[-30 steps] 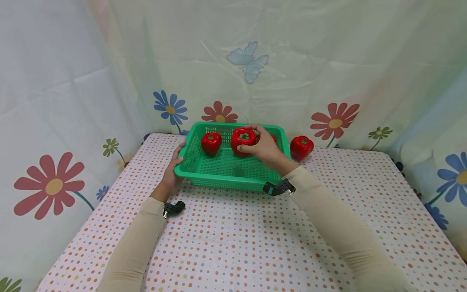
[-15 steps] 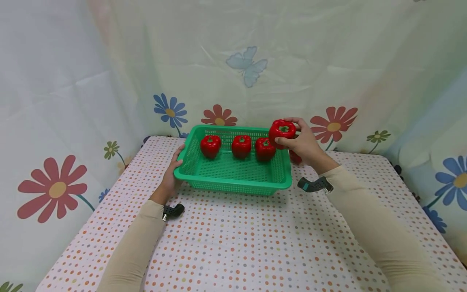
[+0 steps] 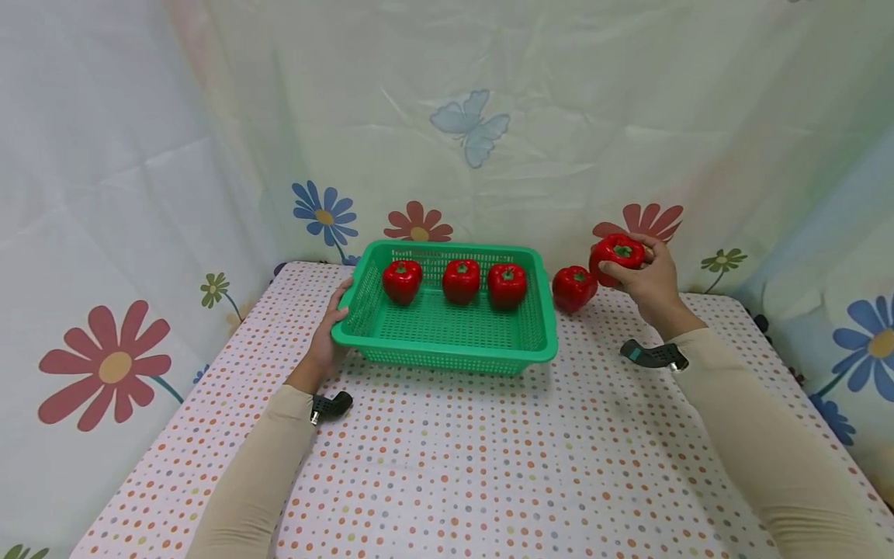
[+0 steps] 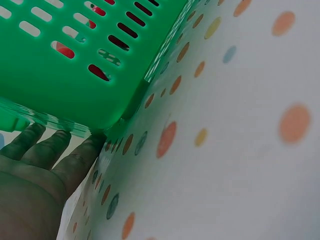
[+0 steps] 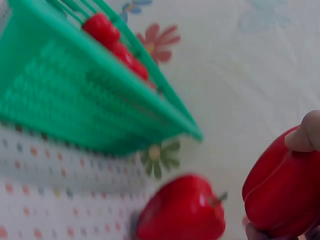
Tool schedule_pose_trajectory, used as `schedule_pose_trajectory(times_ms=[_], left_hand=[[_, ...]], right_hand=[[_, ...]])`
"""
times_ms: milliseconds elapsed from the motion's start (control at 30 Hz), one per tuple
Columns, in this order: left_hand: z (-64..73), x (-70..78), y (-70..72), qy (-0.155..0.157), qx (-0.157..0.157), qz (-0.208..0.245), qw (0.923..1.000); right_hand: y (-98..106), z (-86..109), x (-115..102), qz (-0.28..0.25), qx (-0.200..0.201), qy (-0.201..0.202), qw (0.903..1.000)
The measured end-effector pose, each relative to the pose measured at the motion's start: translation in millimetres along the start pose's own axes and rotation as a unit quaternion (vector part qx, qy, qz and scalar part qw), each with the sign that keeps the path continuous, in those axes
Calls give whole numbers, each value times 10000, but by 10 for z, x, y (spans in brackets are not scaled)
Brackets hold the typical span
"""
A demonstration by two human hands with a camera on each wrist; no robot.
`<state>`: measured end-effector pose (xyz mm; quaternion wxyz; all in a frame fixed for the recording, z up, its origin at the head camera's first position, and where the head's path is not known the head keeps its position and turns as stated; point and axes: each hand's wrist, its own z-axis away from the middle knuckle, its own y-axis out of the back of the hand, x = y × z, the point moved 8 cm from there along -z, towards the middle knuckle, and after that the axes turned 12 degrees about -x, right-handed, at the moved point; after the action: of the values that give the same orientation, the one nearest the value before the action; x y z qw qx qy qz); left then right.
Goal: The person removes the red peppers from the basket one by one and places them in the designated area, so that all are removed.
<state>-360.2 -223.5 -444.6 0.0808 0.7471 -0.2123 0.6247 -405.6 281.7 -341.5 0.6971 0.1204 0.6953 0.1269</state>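
In the head view my right hand (image 3: 653, 283) grips a red bell pepper (image 3: 617, 260) by its side, right of the green plastic basket (image 3: 447, 344). Close by it to the left, another red bell pepper (image 3: 574, 289) rests on the table outside the basket. Three more red peppers stand along the basket's back: a left one (image 3: 402, 282), a middle one (image 3: 461, 281) and a right one (image 3: 507, 286). My left hand (image 3: 326, 334) rests against the basket's left side; in the left wrist view its fairly straight fingers (image 4: 77, 160) touch the outer wall near the bottom.
A dotted cloth covers the table (image 3: 447, 466). Behind and beside it hangs a pale curtain (image 3: 559, 116) printed with flowers and a butterfly. Dark wrist cameras sit on my left wrist (image 3: 331, 405) and my right wrist (image 3: 649, 355).
My right hand has carried its pepper from above the basket out to the right, past the pepper on the table. My left hand and the basket stay in place.
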Motion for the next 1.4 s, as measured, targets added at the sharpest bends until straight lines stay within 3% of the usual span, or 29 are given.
schedule_pose_trajectory(times_ms=[367,567,633,733,933,1167,1300,1400], left_hand=[[-4,-24,-1,-19,-15,-67,10000],[-17,-23,-16,-39,-23,-88,10000],[-20,-22,-22,-20,-9,-109,9999],[-22,-25,-26,-4,4,-138,9999],[-29,-19,-25,-25,-36,-141,9999],[-25,-8,-10,-64,8,-150,9999],[-17,-19,-10,-46,-1,-191,9998],[-14,-20,-2,-78,13,-176,9998]], right_hand=[[267,-89,723,134,512,-692,9962],[438,-484,1447,595,812,-736,9922],[458,-543,1574,710,836,-777,9909],[419,-473,1523,673,729,-843,9915],[247,-139,1086,745,411,-1005,9913],[203,-124,1005,826,246,-1226,9887],[218,-93,899,1417,456,-1427,9785],[173,-68,642,1843,606,-1157,9741]])
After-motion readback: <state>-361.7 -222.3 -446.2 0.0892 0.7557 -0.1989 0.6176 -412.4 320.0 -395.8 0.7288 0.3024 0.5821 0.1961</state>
